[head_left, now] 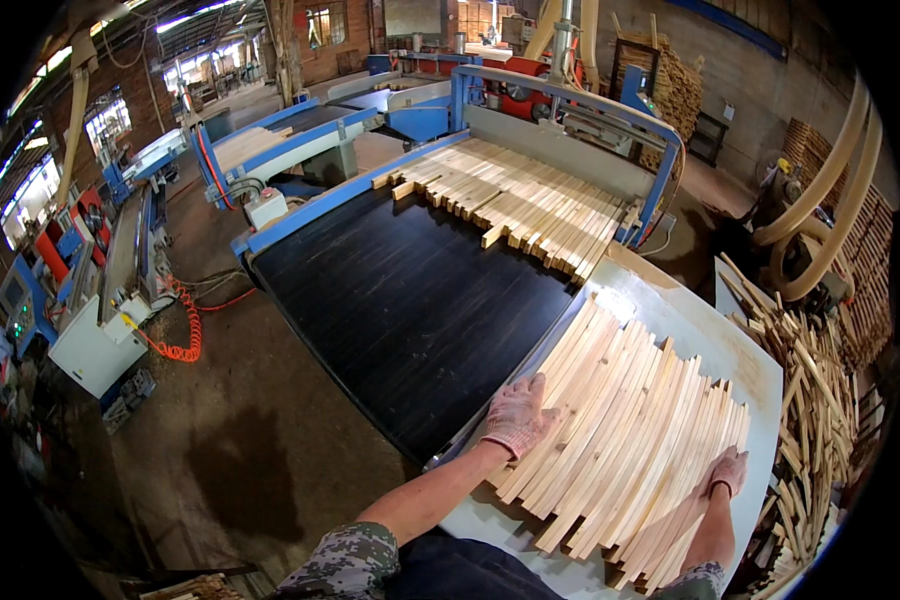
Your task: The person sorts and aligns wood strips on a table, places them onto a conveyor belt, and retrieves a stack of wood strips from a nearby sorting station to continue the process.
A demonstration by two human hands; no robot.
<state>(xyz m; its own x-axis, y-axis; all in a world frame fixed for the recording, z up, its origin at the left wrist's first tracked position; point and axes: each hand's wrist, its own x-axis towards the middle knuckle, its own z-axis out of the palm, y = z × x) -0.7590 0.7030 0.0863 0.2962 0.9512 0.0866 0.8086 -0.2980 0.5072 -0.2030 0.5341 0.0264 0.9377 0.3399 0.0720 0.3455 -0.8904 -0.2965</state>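
A row of pale wooden strips [620, 400] lies side by side on the light table [760, 375], their ends uneven. At the row's left edge rests my left hand [520, 415], in a pinkish work glove, its fingers stretched out and the thumb over the strips. My right hand [729, 471], gloved likewise, lies against the row's right edge with its fingers reaching forward, partly turned from view. The row sits between both hands. Beyond, a second batch of strips [530, 195] lies on the black conveyor belt [390, 300], several of them sticking out toward me.
A blue machine frame [570, 85] spans the belt's far end. Loose wood scraps [805, 430] are heaped right of the table, near thick beige hoses [820, 210]. Across the floor at left stands another machine [105, 320] with a coiled orange hose [182, 335].
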